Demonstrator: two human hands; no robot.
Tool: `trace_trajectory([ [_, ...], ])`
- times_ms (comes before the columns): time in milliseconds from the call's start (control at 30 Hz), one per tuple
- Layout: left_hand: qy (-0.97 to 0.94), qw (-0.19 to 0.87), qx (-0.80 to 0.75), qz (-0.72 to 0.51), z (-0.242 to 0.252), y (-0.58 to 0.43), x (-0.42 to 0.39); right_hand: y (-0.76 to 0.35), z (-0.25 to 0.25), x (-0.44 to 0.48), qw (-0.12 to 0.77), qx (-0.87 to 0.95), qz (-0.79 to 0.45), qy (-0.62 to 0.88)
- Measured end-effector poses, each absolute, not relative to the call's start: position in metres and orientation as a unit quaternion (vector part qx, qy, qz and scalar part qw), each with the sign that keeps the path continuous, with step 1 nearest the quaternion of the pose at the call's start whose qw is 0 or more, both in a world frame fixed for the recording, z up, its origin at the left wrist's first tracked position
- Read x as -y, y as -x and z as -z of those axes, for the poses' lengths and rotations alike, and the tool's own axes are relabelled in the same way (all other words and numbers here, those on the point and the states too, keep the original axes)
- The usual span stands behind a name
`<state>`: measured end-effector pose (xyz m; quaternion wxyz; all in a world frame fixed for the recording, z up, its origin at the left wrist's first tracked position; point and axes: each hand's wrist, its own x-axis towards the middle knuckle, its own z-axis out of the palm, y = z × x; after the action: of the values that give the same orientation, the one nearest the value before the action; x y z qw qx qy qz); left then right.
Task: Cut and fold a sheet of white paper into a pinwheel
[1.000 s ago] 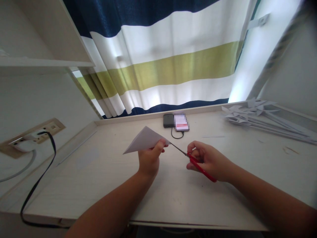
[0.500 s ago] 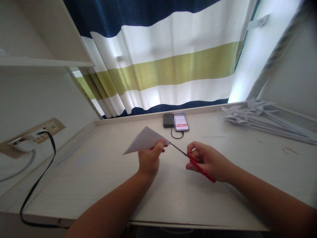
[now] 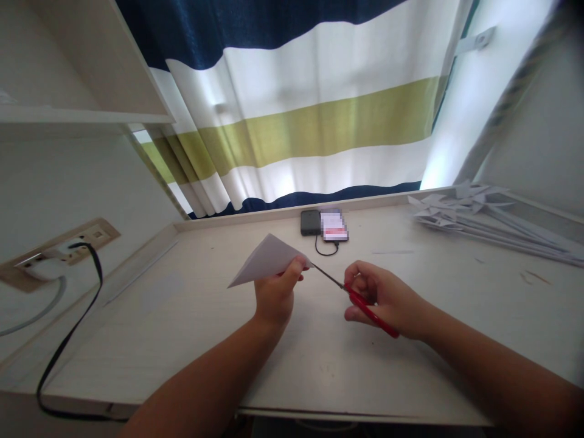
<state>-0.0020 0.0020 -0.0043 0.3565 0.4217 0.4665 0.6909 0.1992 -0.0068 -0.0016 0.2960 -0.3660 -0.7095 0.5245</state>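
My left hand [image 3: 275, 292] pinches a folded white paper triangle [image 3: 267, 258] above the pale desk [image 3: 191, 316], thumb on its right corner. My right hand [image 3: 385, 298] grips red-handled scissors [image 3: 365, 307]. Their dark blades [image 3: 326, 275] point left and up, and the tips reach the paper's right corner by my left thumb. I cannot tell how far the blades are apart.
A dark power bank [image 3: 310, 222] with a short cable and a blurred-out card lie at the desk's back edge. Folded white paper pieces [image 3: 479, 213] are piled at the right. A black cable [image 3: 68, 340] runs from a wall socket [image 3: 68, 246] on the left. A striped curtain [image 3: 310, 109] hangs behind.
Both hands, the paper and the scissors have shifted very slightly downward; the scissor tips stay at the paper's corner.
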Motion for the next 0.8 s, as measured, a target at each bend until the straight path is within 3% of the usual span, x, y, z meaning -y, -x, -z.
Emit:
trace_trajectory([
  [800, -0.469, 0.299, -0.487, -0.674, 0.0091, 0.0069, -0.0007, -0.2012, -0.0080, 0.0111, 0.254, 0.726, -0.500, 0.398],
])
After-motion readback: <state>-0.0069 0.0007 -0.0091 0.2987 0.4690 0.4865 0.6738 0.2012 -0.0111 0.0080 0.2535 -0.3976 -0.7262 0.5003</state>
